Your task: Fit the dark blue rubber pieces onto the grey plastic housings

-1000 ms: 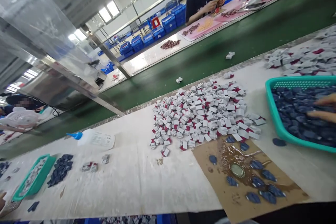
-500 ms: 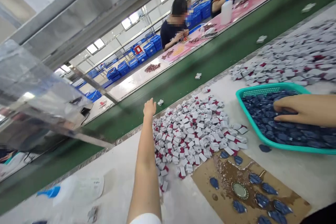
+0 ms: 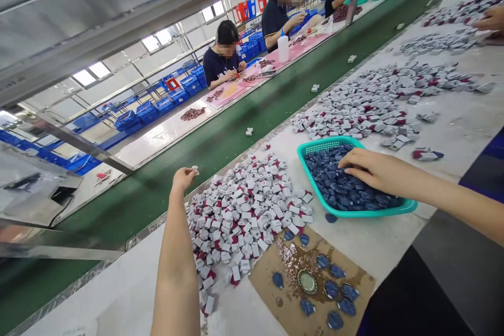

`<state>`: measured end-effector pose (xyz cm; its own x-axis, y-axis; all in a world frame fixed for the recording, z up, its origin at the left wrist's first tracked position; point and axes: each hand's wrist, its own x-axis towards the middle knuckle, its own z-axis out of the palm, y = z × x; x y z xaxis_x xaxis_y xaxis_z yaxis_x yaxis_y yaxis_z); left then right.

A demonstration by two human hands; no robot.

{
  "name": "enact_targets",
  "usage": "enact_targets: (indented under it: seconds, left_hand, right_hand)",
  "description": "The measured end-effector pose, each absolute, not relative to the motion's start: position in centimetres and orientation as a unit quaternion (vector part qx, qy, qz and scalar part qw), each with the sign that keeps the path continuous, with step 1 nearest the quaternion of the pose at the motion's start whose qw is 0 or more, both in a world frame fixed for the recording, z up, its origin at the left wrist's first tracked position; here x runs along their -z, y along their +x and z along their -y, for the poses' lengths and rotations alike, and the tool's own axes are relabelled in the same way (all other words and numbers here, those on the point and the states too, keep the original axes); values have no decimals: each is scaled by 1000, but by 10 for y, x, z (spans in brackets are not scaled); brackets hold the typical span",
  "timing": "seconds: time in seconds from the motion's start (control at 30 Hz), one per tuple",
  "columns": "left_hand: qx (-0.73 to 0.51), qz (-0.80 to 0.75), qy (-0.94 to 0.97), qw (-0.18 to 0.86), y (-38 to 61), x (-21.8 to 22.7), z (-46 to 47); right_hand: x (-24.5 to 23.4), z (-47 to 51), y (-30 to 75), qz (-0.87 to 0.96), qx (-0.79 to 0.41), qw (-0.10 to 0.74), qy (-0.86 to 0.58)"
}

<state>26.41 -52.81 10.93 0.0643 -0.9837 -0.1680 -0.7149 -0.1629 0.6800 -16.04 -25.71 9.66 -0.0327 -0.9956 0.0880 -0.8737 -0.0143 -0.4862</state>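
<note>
Our left hand [image 3: 183, 178], stretched further over the white pile [image 3: 244, 212] than a moment ago, now pinches one white piece [image 3: 195, 169], while our right hand [image 3: 372, 170] rests half-open on blue pieces in the basket [image 3: 315, 181].

Long green conveyor belt [image 3: 220, 142] is running diagonally mid-frame, stained brown cardboard sheet [image 3: 354, 283] is sitting bottom centre, stacked blue plastic crates [image 3: 145, 113] upper left.

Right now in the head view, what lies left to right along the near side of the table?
Left hand holding a small white piece → pile of white-and-red pieces → teal basket → right hand.
</note>
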Motion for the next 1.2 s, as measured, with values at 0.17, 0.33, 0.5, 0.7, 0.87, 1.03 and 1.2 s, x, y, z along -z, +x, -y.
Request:
enact_targets:
  seconds: [0.17,0.33,0.5,0.7,0.87,1.03,1.2]
  left_hand:
    - [356,534,626,444,267,-131,457]
    - [448,430,602,501,267,-118,323]
    - [571,323,593,467,244,-93,196]
    - [670,182,514,503,227,-83,140]
    - [666,190,491,528,223,-85,136]
    - [671,194,467,542,215,-88,137]
    - [695,233,403,548,208,-91,134]
  right_hand:
    - [-120,225,-133,-669,258,202,-666]
    - [-109,192,-82,-566,213,276,-747]
    - [-61,185,-27,-453,136,275,-837]
    - [-14,198,-2,-416,90,211,-880]
    - [-2,200,-8,-409,72,227,-881]
    - [-39,204,-5,-417,87,294,-856]
    - [-111,192,-3,-425,166,457,-763]
